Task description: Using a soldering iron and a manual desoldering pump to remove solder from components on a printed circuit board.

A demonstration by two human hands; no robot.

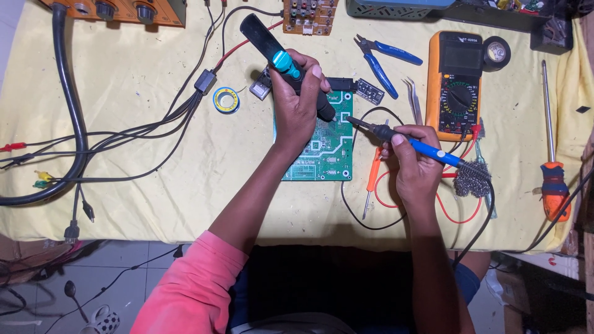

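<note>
1. Left hand point(298, 102) wrapped around a black desoldering pump point(281, 59) with a teal collar; thumb up near the collar. The pump slants down to the right, and its nozzle end meets the green circuit board point(325, 148) near the board's upper right.
2. Right hand point(413, 162) pinches a blue-handled soldering iron point(402, 139) pen-fashion. The iron's tip points left and sits at the same spot on the board as the nozzle; whether either touches the board is too small to tell.
3. Board lies flat on the yellow cloth point(154, 185), centre of the table. The left hand and wrist hide its upper left part.
4. Beside the right hand: a wad of steel wool point(471, 179), partly behind the iron's handle; red lead point(458, 216) looping under the wrist.
5. Orange multimeter point(456, 83) upper right, blue pliers point(387, 62), tweezers point(413, 99), a screwdriver point(552, 179) at far right.
6. Top edge cuts off an orange box point(117, 11) and a brown board point(309, 15).
</note>
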